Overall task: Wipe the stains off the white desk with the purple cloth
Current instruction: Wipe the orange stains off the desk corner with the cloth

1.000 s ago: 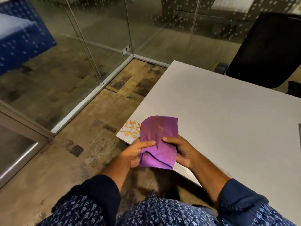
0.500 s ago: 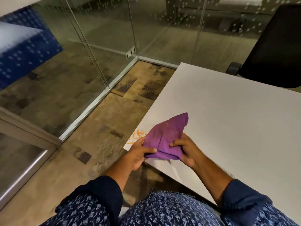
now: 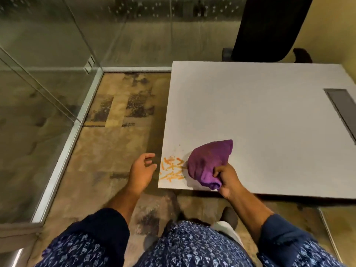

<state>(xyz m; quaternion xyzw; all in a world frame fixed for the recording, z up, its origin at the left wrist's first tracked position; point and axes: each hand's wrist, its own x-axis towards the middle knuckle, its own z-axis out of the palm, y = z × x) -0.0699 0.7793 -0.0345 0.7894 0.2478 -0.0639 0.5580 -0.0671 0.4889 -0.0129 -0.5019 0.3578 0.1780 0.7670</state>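
The white desk (image 3: 260, 116) fills the right half of the head view. Orange stains (image 3: 172, 168) mark its near left corner. The purple cloth (image 3: 209, 162) lies bunched on the desk just right of the stains, its left edge touching them. My right hand (image 3: 228, 178) grips the cloth's near end at the desk's front edge. My left hand (image 3: 142, 168) hovers off the desk, left of the corner, fingers loosely curled and holding nothing.
A black office chair (image 3: 267, 27) stands behind the desk's far edge. A grey cable slot (image 3: 342, 110) runs along the desk's right side. Glass partitions (image 3: 57, 45) with a metal floor track (image 3: 73, 132) close off the left. Patterned carpet (image 3: 123, 120) lies between them and the desk.
My left hand let go of the cloth and moved off the desk to the left. My right hand alone brought the cloth down onto the desk beside the stains. The view tilted downward.
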